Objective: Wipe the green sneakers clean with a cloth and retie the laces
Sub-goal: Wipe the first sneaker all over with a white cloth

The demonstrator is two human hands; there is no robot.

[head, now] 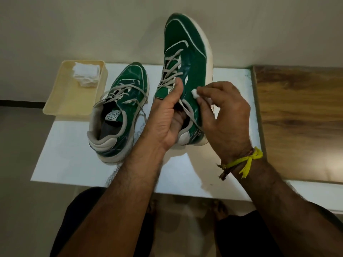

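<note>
Two green sneakers with grey laces are in view. One sneaker [118, 112] stands on the white table [74, 160], its laces loose. The other sneaker [185, 62] is lifted with its toe pointing away from me. My left hand [167, 115] grips it at the collar, fingers inside the opening and thumb on the tongue. My right hand [220, 115] pinches a small white cloth [194, 93] against the sneaker's green side, near the lace eyelets.
A cream plastic tray [74, 101] at the table's far left holds folded white cloths [86, 74]. A wooden surface [300, 115] adjoins the table on the right. My legs and bare feet show below the table's near edge.
</note>
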